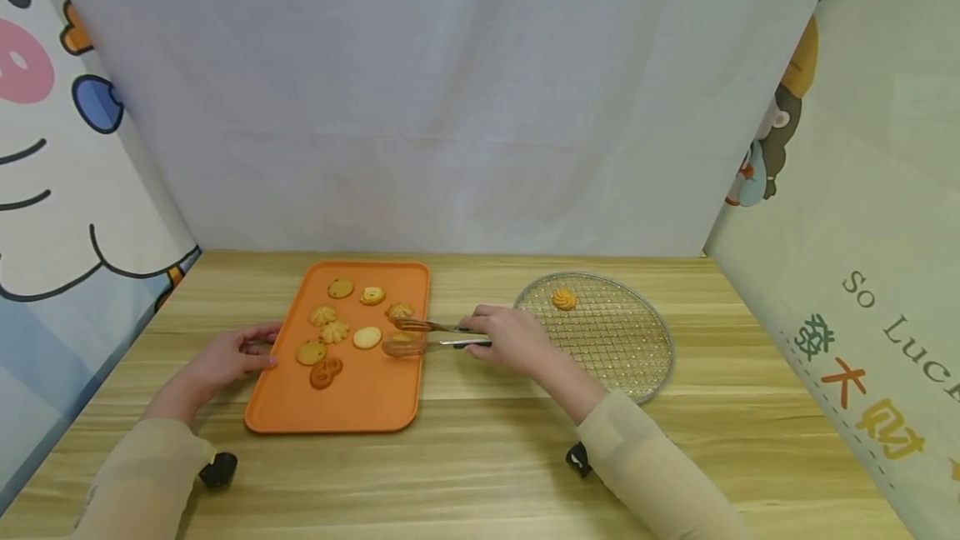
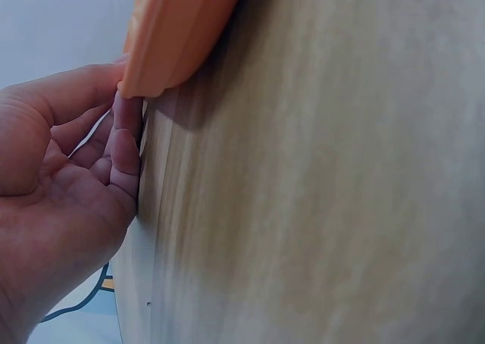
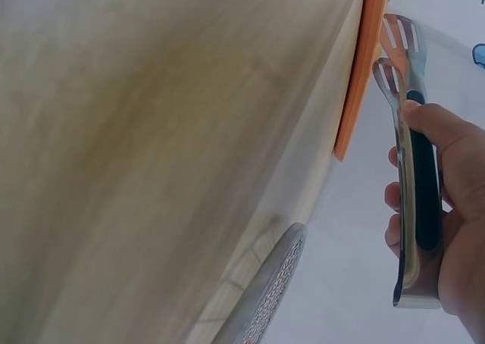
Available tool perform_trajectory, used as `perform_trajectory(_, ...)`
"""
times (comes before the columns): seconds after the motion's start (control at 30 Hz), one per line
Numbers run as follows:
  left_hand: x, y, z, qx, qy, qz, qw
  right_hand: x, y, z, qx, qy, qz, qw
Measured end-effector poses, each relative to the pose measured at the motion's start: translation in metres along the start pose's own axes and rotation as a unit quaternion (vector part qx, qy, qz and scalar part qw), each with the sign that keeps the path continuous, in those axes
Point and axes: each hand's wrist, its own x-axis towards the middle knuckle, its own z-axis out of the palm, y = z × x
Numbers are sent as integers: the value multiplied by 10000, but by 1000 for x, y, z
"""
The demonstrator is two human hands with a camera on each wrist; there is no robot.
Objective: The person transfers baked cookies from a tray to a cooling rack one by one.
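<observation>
My right hand [image 1: 507, 338] grips a pair of metal tongs [image 1: 427, 336] by the dark handle, with the fingers curled around it, and the two slotted tips reach over the right part of the orange tray [image 1: 375, 398]. Between the tips I can see a cookie [image 1: 402, 343], but I cannot tell if the tips already press it or only stand around it. My left hand [image 1: 225, 361] is relaxed, not closed on anything; its fingertips [image 2: 125, 120] touch the left edge of the tray and the palm lies on the wooden table [image 1: 487, 457]. On the tray there are several more cookies: a round pale one [image 1: 367, 337] just left of the tongs, a pretzel-shaped one [image 1: 326, 372] nearer to me, and others toward the back of the tray. To the right of the tray, close behind my right hand, lies a round wire rack [image 1: 630, 357], and one swirled orange cookie [image 1: 564, 299] sits on its far part.
</observation>
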Motion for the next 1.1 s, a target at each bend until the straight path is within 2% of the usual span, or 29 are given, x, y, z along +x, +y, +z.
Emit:
perform_trajectory(0.4, 1, -1, 0, -26, 10, 40, 10000, -6, 1, -10, 384, 210, -80, 9990)
perform_trajectory(0.83, 1, 1, 0, -23, 37, 16, 10000, -9, 1, -13, 319, 428, -246, 9983)
perform_trajectory(1.1, 1, -2, -1, -92, -17, 79, 9999, -18, 4, -24, 628, 554, -18, 9965)
